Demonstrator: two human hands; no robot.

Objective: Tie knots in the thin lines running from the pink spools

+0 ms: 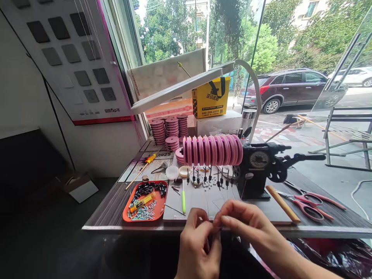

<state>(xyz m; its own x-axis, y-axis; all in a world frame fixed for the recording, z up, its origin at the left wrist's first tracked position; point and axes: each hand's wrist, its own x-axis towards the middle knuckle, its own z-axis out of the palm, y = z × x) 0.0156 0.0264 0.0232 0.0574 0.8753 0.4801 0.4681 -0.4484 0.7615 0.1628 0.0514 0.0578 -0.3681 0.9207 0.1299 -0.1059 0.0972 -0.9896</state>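
Observation:
Below the table's front edge, my left hand (199, 242) is closed in a pinch, fingers curled. My right hand (244, 223) meets it, thumb and forefinger pressed together. Between the fingertips is a thin line, hard to see; any tiny part on it is hidden. Just beyond the hands is a grey board (200, 207). Above it, a row of pink spools (213, 150) sits on a black hand-cranked winder (257, 166) with a dial. Fine lines with small black pieces (205, 179) hang from the spools. A green-handled needle tool (183, 201) lies left of my hands.
At left, an orange tray (124, 213) holds black parts, small beads and a yellow tube. Scissors (308, 209) and a wooden strip (281, 203) lie at right. Behind stand stacked pink spools (172, 128), small dishes (172, 173) and a yellow box (210, 99). A white lamp (180, 89) arches overhead.

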